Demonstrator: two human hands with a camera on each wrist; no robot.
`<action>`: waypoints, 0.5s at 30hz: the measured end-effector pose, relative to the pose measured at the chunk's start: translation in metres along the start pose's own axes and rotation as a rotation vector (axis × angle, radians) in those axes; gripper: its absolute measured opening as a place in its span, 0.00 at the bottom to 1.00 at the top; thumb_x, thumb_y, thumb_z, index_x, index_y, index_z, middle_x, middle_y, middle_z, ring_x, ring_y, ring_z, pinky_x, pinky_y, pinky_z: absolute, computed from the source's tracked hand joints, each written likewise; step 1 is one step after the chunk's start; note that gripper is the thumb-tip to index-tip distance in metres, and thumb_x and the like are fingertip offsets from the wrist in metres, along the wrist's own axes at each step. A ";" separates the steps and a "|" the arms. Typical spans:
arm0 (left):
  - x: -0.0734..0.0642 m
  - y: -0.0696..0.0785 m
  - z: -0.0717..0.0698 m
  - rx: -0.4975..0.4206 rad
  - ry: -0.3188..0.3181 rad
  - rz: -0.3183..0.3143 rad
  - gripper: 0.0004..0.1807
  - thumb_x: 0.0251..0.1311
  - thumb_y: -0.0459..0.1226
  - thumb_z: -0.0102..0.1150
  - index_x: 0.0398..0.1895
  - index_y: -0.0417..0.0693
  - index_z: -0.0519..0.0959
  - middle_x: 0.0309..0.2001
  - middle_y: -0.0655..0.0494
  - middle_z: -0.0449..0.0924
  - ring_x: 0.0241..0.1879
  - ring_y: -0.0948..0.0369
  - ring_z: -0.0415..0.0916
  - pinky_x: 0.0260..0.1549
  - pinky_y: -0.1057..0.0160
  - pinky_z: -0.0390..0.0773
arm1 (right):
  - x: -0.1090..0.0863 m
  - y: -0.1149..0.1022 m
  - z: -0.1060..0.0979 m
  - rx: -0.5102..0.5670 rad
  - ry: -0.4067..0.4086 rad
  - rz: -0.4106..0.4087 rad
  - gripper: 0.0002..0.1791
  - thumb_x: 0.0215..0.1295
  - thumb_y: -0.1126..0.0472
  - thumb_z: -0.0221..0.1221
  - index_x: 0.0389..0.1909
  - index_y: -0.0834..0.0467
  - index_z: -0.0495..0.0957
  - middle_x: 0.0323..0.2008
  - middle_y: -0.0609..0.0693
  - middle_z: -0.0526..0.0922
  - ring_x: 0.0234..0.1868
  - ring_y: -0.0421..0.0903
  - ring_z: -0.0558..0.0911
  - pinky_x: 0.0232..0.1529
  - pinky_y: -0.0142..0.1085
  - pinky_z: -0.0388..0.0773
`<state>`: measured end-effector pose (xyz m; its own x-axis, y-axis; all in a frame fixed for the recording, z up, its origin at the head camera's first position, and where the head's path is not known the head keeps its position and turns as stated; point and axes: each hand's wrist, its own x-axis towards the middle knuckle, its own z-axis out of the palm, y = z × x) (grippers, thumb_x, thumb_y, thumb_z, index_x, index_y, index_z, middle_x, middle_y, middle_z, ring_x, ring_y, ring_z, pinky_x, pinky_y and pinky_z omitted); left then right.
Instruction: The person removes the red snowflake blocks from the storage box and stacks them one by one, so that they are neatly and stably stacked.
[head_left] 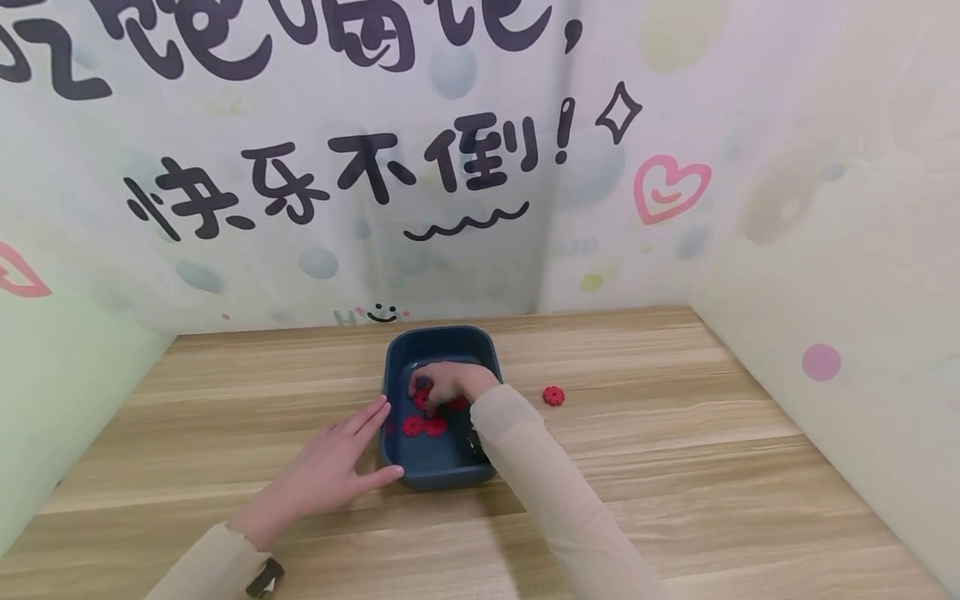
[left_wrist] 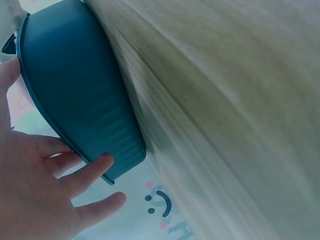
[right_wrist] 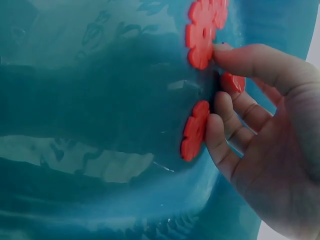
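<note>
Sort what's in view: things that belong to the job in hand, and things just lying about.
Belongs to the job:
- blue tray
- red flower-shaped pieces inside it
- left hand, touching the tray's side
- right hand, among the pieces
- lone red piece outside the tray, probably

Just surroundings, it seems:
- wooden tabletop
- printed backdrop

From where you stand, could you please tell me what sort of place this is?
Probably a screened-off tabletop workspace: a wood-grain table, a printed backdrop behind it, and pale side walls to left and right.
</note>
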<state>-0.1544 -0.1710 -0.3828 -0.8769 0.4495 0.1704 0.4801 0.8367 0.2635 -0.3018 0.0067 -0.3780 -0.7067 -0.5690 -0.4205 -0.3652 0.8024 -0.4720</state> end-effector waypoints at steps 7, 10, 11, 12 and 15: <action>0.000 -0.001 0.001 0.002 0.004 0.002 0.43 0.51 0.60 0.51 0.64 0.40 0.59 0.64 0.48 0.54 0.57 0.50 0.60 0.48 0.44 0.62 | -0.001 0.001 0.000 0.024 0.006 0.018 0.16 0.51 0.60 0.63 0.40 0.43 0.72 0.37 0.44 0.71 0.39 0.45 0.70 0.37 0.38 0.70; 0.000 -0.001 0.002 -0.001 0.004 0.002 0.44 0.51 0.60 0.51 0.64 0.40 0.58 0.64 0.48 0.54 0.58 0.50 0.60 0.48 0.44 0.62 | -0.002 0.001 -0.001 0.023 0.001 0.020 0.16 0.52 0.61 0.62 0.40 0.43 0.72 0.37 0.45 0.71 0.39 0.45 0.70 0.36 0.38 0.70; 0.000 -0.001 0.002 -0.001 0.004 0.003 0.44 0.51 0.60 0.51 0.64 0.40 0.58 0.64 0.48 0.54 0.58 0.50 0.60 0.48 0.43 0.62 | -0.002 0.001 -0.001 0.022 -0.001 0.020 0.16 0.52 0.61 0.62 0.40 0.43 0.72 0.37 0.45 0.71 0.39 0.45 0.70 0.36 0.38 0.70; 0.000 -0.001 0.002 -0.001 0.004 0.003 0.44 0.51 0.60 0.51 0.64 0.40 0.58 0.64 0.48 0.54 0.57 0.50 0.60 0.48 0.43 0.62 | -0.001 0.001 -0.001 0.019 -0.003 0.020 0.16 0.52 0.61 0.62 0.41 0.43 0.72 0.37 0.45 0.71 0.39 0.45 0.70 0.36 0.37 0.70; 0.000 -0.001 0.002 -0.003 0.004 0.001 0.43 0.51 0.60 0.51 0.64 0.41 0.58 0.64 0.48 0.54 0.57 0.50 0.60 0.48 0.43 0.62 | 0.000 0.002 -0.001 0.009 -0.005 0.021 0.16 0.52 0.62 0.62 0.40 0.43 0.72 0.37 0.44 0.70 0.39 0.45 0.70 0.36 0.37 0.70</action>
<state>-0.1552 -0.1712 -0.3851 -0.8763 0.4492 0.1741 0.4811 0.8352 0.2666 -0.3031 0.0083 -0.3778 -0.7111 -0.5531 -0.4341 -0.3451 0.8125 -0.4698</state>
